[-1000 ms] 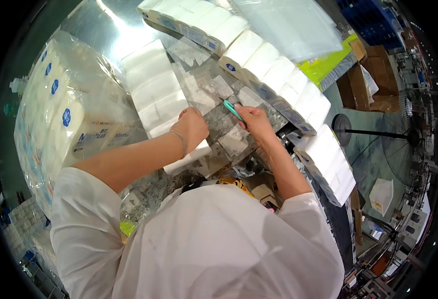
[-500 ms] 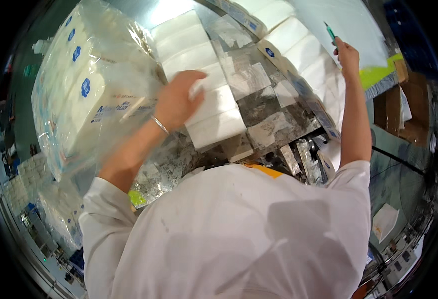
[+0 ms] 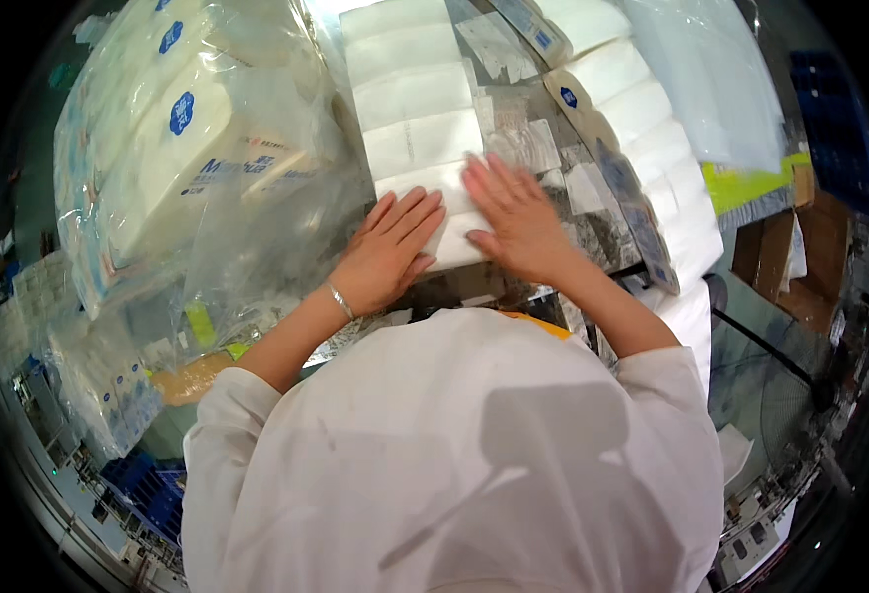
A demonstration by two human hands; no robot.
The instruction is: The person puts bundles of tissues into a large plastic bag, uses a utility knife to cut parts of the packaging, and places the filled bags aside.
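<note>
I've L hand [image 3: 385, 252] & R hand [image 3: 521, 222] apart, palms down, digits straight, R blurred, over near end of white paper row [image 3: 415, 94], ctr view; bagged bundle [image 3: 143, 173] L, 2nd row [image 3: 637, 111] R, plastic sheets [image 3: 719, 94] beyond.

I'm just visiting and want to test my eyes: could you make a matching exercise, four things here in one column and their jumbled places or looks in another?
1. Bracelet
2. Middle row of white tissue
3. Cardboard box
4. Large tissue bundle

A. Near end between the left hand and right hand
B. Wrapped in clear plastic
C. Silvery, just behind the left hand
D. Brown, right of both hands

Pairs: 1-C, 2-A, 3-D, 4-B
</note>
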